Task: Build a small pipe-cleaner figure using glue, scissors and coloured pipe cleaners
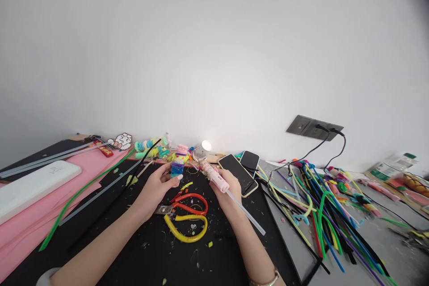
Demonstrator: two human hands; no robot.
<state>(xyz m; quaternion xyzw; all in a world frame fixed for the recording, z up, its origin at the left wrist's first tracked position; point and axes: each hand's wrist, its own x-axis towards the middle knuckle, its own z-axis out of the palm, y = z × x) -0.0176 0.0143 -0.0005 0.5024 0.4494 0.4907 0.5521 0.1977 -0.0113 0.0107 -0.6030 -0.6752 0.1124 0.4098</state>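
Note:
My left hand (154, 187) is closed around a small coil of fuzzy pipe cleaner (177, 167), blue and purple with yellow and pink on top, held upright above the black mat (134, 241). My right hand (225, 190) grips a pink hot glue gun (214, 176) with a clear glue stick (246, 218) jutting out of its back toward me. The gun's nozzle points left at the coil, a short gap away. Below both hands lie scissors with orange and yellow handles (187, 216).
Two phones (241, 170) lie just right of my right hand. A heap of coloured pipe cleaners (321, 205) covers the grey board to the right. Pink paper (50, 205), a white case (33, 183) and long sticks lie left. Finished fuzzy pieces (152, 146) line the wall.

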